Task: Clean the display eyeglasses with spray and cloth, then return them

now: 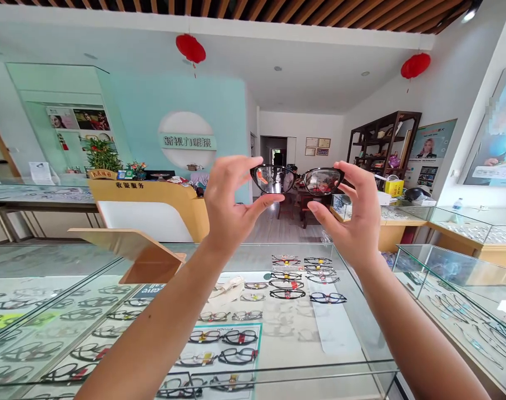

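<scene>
A glass display bench (pixel 353 316) fills our view from 4 to 8 o'clock, with rows of spectacle frames (pixel 286 284) laid out under its top. Beyond it, toward 9 o'clock, stands a yellow reception counter (pixel 153 203), and toward 2 o'clock a dark wooden shelf unit (pixel 382 139) stands against the wall. Two red lanterns hang from the ceiling, one at 11 o'clock (pixel 191 49) and one at 1 o'clock (pixel 415 65). We raise both arms above the bench. Our left hand (pixel 228 205) and right hand (pixel 357 216) each pinch one outer end of a pair of black-framed glasses (pixel 297 179) between thumb and fingers. The glasses sit level in the air at the centre of our view, well above the bench, lenses facing us.
</scene>
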Demonstrator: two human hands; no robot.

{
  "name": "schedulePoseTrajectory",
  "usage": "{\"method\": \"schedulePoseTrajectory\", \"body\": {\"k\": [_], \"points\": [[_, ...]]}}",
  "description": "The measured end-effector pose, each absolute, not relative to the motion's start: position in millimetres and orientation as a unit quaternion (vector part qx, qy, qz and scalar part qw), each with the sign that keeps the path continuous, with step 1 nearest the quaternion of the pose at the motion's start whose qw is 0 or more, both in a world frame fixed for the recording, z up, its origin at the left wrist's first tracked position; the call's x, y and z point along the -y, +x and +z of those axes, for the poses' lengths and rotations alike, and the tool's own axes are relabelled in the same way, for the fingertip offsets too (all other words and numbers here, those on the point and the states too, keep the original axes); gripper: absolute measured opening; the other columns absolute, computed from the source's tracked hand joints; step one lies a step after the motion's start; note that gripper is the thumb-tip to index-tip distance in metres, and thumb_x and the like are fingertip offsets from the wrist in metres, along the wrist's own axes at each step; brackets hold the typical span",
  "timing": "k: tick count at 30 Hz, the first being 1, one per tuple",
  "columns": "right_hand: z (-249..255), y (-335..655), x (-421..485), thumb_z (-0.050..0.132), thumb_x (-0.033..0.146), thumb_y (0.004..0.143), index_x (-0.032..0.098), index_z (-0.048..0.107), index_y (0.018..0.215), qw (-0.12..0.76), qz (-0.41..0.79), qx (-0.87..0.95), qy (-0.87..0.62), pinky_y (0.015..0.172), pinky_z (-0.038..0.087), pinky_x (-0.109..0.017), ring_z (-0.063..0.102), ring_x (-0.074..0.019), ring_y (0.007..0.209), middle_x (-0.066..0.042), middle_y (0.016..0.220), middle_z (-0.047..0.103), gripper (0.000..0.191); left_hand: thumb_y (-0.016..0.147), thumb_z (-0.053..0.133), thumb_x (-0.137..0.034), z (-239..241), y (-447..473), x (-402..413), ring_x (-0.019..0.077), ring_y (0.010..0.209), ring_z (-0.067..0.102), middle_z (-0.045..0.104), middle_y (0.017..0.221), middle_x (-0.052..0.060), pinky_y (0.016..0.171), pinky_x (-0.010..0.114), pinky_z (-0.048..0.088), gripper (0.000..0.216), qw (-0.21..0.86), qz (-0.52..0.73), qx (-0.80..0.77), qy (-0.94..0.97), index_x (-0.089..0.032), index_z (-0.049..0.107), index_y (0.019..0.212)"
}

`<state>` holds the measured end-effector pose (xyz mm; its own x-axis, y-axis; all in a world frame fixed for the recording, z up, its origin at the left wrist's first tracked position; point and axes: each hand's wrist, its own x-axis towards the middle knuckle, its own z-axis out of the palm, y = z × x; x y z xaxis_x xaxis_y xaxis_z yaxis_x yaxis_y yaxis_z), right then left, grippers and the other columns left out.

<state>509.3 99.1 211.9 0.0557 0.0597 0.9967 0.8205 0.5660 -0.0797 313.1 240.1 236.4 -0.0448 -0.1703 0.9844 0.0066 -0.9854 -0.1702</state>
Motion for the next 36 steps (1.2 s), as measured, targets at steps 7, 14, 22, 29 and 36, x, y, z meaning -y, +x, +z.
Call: {"method": "schedulePoseTrajectory", "body": {"k": [7,14,22,29,36], "points": [[230,499,-96,0.073,0.038,0.098,0.036,0.048,0.158,0.669,-0.342,0.577,-0.321,0.112,0.058,-0.058,0.053,-0.034,0.147,-0.011,0.153,0.056,0.064,0.085,0.083,-0.066,260,316,-228,0.026,0.122,0.067,0.06,0.127,0.007,0.094,0.042,0.069,0.065,0.08,-0.745,-0.102,-0.654,-0.04,0.065,0.142],[238,491,-89,0.075,0.036,0.098,0.03,0.053,0.152,0.671,-0.381,0.552,-0.317,0.116,0.056,-0.059,0.058,-0.0336,0.139,-0.012,0.15,0.058,0.059,0.084,0.087,-0.062,262,326,-220,0.0254,0.121,0.07,0.065,0.13,0.009,0.091,0.039,0.07,0.068,0.04,-0.773,-0.09,-0.627,-0.032,0.064,0.14],[233,494,-85,0.07,0.039,0.1,0.033,0.049,0.155,0.664,-0.405,0.525,-0.345,0.116,0.055,-0.061,0.055,-0.0359,0.143,-0.012,0.151,0.054,0.059,0.094,0.08,-0.059,250,338,-206,0.026,0.13,0.069,0.064,0.143,0.008,0.089,0.039,0.07,0.062,0.004,-0.76,-0.052,-0.648,-0.036,0.056,0.146],[233,497,-83,0.073,0.038,0.099,0.036,0.053,0.152,0.668,-0.4,0.531,-0.334,0.116,0.056,-0.059,0.051,-0.0369,0.145,-0.011,0.151,0.056,0.057,0.096,0.074,-0.064,248,342,-202,0.0269,0.13,0.07,0.065,0.143,0.008,0.083,0.04,0.069,0.063,0.027,-0.762,-0.024,-0.646,-0.037,0.051,0.149],[233,505,-94,0.067,0.04,0.103,0.035,0.049,0.159,0.674,-0.368,0.551,-0.326,0.113,0.058,-0.056,0.053,-0.0333,0.147,-0.012,0.156,0.051,0.06,0.105,0.06,-0.064,246,339,-193,0.0253,0.143,0.06,0.06,0.149,0.008,0.079,0.043,0.064,0.056,0.114,-0.765,0.012,-0.634,-0.037,0.047,0.152]]}}
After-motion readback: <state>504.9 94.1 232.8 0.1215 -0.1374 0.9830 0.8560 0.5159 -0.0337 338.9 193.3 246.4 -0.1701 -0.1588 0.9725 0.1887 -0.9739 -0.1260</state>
